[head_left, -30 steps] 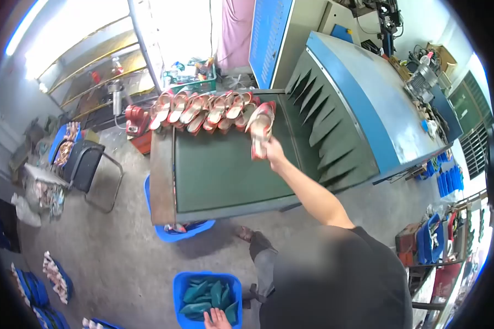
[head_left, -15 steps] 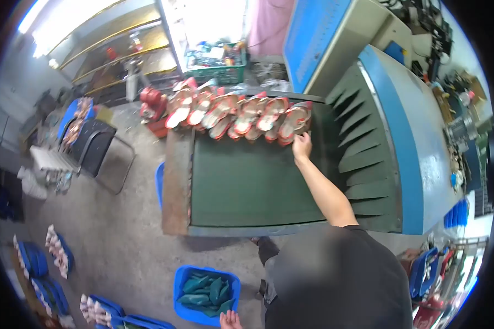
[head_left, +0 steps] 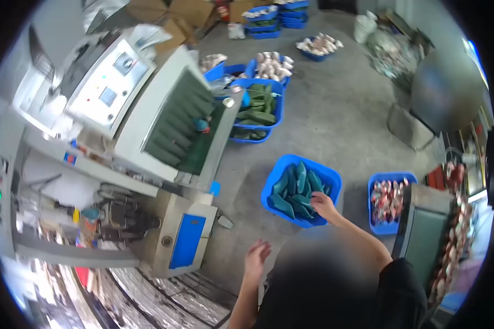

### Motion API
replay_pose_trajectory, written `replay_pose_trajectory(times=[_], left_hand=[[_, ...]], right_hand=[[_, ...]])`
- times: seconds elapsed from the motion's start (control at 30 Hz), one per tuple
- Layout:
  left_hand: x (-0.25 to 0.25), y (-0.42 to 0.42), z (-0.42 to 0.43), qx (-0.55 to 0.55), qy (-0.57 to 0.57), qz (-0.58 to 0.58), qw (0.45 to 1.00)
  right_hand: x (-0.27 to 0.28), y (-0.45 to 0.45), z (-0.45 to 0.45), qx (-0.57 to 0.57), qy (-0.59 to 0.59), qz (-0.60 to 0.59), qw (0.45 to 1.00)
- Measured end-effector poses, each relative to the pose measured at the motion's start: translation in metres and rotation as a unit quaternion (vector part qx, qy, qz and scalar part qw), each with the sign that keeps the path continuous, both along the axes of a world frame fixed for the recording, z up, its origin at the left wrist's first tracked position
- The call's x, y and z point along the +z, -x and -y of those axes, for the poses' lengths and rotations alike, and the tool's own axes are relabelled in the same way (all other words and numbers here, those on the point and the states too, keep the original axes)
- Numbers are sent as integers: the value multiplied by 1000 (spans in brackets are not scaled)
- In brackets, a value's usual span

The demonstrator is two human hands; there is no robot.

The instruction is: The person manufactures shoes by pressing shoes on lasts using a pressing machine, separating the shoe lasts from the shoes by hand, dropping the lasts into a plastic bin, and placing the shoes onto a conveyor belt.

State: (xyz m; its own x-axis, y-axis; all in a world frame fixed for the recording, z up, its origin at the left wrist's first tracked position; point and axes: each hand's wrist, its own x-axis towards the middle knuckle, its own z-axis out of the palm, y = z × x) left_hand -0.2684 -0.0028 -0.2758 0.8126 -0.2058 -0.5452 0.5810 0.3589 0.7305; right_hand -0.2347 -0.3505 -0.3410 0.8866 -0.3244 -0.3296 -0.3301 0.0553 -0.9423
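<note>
My right hand (head_left: 323, 205) is over the near right part of a blue basin (head_left: 333, 174), its fingertips close to the teal shoe lasts (head_left: 301, 178) heaped inside. Its fingers look loosely bent, and I make out nothing held in them; whether they touch a last I cannot tell. To the left of the basin, my left hand (head_left: 257, 256) hangs in the air above the floor with its fingers apart and holds nothing.
On the right is the conveyor (head_left: 425, 236), with a row of shoes (head_left: 450, 249) along its far side. A blue basin of reddish pieces (head_left: 388, 200) sits beside it. Leftward stands a machine with dark green curtain strips (head_left: 181, 118). Behind are stacked basins of green lasts (head_left: 258, 104).
My view has swung left, from the conveyor to the other machine. My right hand has left the shoe row and is now at the basin of lasts; my left hand is away from it.
</note>
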Motion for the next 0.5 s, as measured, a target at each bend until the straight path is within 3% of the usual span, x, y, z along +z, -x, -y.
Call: replay_pose_trajectory(times=[0.03,0.07,0.13,0.23,0.3,0.37,0.43,0.5], left_hand=[[-4,-8,-42,19,-49,59,997],[-13,-10,-77,39,-104,119,987],[-14,-24,-135,254,-8,-32,967],[18,-49,-192,311,23,-22,950],[35,-75,-225,330,16,24,944],[64,-110,-251,321,-162,100,928],[114,-154,-268,348,-288,111,885],[186,-224,-260,430,-368,71,821]], right_hand=[[21,-49,-26,37,10,-34,999],[42,-96,-46,67,-52,-52,995],[58,-178,-88,111,-118,-50,985],[27,-321,-147,149,-177,7,973],[43,-402,-188,96,-226,30,969],[4,-516,-208,187,-195,40,962],[16,-598,-243,100,-161,53,981],[-30,-699,-270,75,-27,139,987]])
